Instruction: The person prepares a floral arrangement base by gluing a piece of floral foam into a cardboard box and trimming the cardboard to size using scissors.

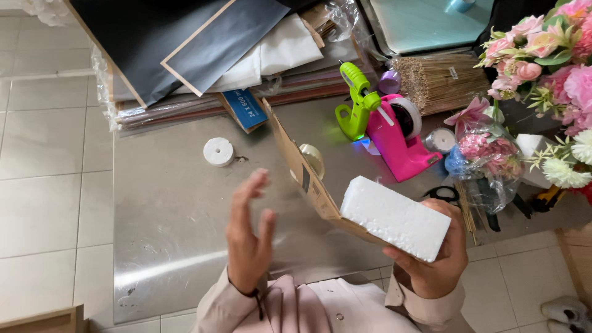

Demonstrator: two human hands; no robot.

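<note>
The white foam block (396, 217), a grainy rectangular brick of polystyrene, sits in your right hand (431, 259), raised above the shiny metal table (179, 209). Your fingers wrap its underside and far end, thumb along the near edge, clenched around it together with a flat strip of brown cardboard (302, 166) that lies against the block's back face and juts up and away toward the table's middle. Your left hand (246, 237) hangs in the air just left of the cardboard, palm turned toward it, fingers loose and spread, touching nothing.

On the table beyond the cardboard lies a small white foam disc (218, 152) with a hole in its centre, well apart from both hands. Farther right stands a glossy pink tape dispenser (398, 139) with a roll mounted on it, and just beside it a lime-green glue gun (357, 102) propped on its stand. A bundle of thin dry straw-coloured sticks (441, 80) lies behind them. At the right edge you have a soft mass of pink and white artificial flowers (542, 68), some wrapped in clear crinkled film. Black-handled scissors (441, 193) peek out just past your right hand. Dark sheets of wrapping paper (185, 43) are stacked at the table's far side.
</note>
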